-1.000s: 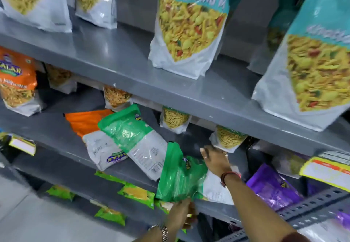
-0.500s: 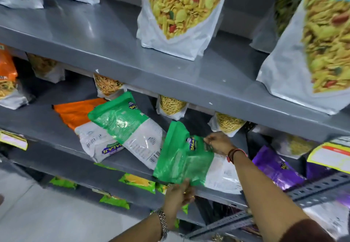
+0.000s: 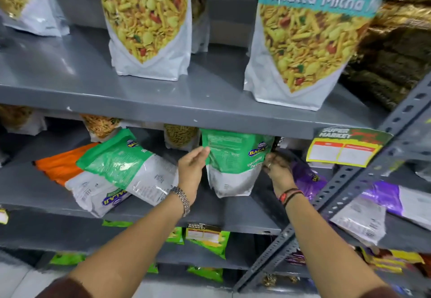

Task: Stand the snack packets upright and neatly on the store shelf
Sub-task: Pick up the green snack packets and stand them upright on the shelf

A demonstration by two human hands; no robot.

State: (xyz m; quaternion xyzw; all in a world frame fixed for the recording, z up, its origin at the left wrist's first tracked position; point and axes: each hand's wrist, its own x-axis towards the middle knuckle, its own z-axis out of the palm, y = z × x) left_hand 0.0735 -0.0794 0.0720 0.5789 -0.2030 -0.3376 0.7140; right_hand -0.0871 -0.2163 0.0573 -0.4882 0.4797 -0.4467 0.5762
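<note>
A green-and-white snack packet stands upright on the middle grey shelf, its top just under the shelf above. My left hand rests flat against its left edge with the fingers together. My right hand grips its right edge. To the left, a second green-and-white packet lies flat and tilted over an orange-and-white packet, which also lies flat. A purple packet lies behind my right wrist.
Two big Khatta Mitha pouches stand on the upper shelf. Small yellow snack packets stand at the back of the middle shelf. A slotted metal upright slants across the right. A yellow price tag hangs beside it.
The green packet has been lifted from lying across the shelf edge and turned upright further back. Both hands moved up with it. The camera view has shifted closer and to the right.
</note>
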